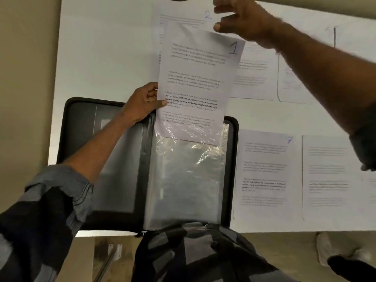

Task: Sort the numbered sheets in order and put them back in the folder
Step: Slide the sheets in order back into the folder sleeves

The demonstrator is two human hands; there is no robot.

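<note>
Since meant to go in first, holds sheet 1 (200, 78) over the folder (81, 123) with the lower end inside the clear sleeve (189, 176), toward 6 o'clock. Pinches the left edge with the left hand (142, 104) to steer it straight. Places the right hand (242, 23) at the top edge, 12 o'clock, fingers curled; gripping it or only near, cannot tell. Runs lengthwise 12 to 6, slightly tilted, numbered corner at 1 o'clock.

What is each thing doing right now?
Folder: open, lying flat.
Clear sleeve: bottom edge of Sheet 1 tucked inside.
Sheet 1: held up, partly in the sleeve.
Sheet 2: lying flat, partly under Sheet 1.
Sheet 7: lying flat beside the folder.
Left hand: pinching Sheet 1's edge.
Right hand: at Sheet 1's top, grip unclear.
</note>
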